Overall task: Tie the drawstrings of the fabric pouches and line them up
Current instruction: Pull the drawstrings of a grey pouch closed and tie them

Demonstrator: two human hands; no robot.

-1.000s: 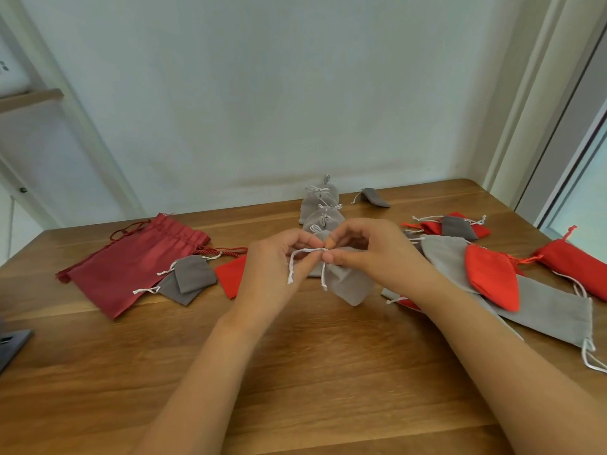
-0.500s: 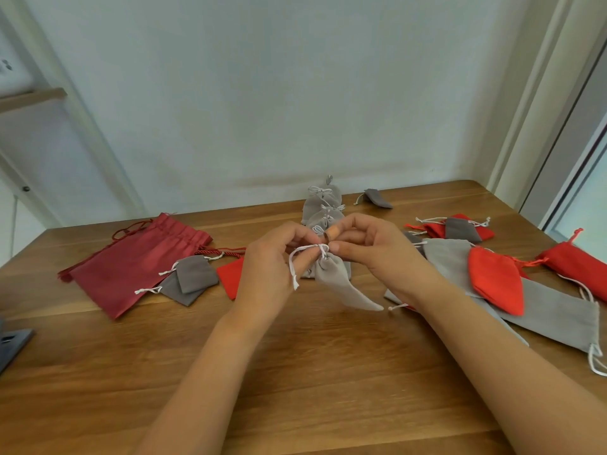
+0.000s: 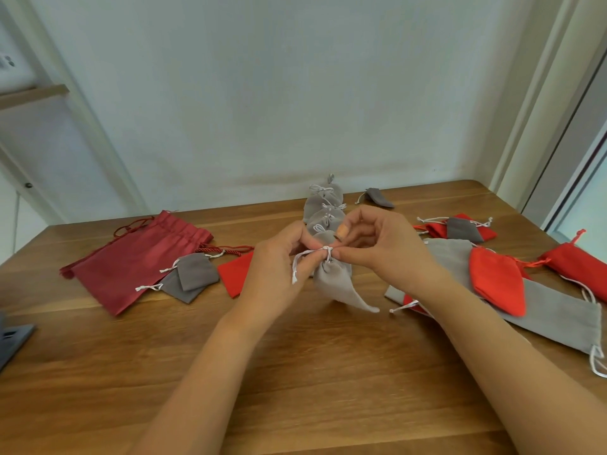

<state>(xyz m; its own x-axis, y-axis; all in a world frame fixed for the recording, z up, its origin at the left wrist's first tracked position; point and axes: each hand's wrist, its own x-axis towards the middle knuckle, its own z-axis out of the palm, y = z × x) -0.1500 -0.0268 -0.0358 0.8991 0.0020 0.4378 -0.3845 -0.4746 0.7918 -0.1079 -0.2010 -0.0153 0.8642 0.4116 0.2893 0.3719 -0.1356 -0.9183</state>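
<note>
1. The right hand's fingertips are clamped together on the cord right at the knot. The left hand's fingertips pinch the cord's loop just beside it. Pulling from both sides looks meant to cinch the knot.
2. The right hand's spare fingers curl upward, clear of the cord, probably to keep the knot in sight.
3. The pouch hangs from the knot between the hands with its neck gathered. I cannot tell whether its lower corner touches the table.
4. Just behind the hands, a row of tied grey pouches runs toward the wall. This one likely goes at its near end.
5. Untied pouches lie to the right. A dark red bag lies to the left. Both are within reach for later turns.
</note>
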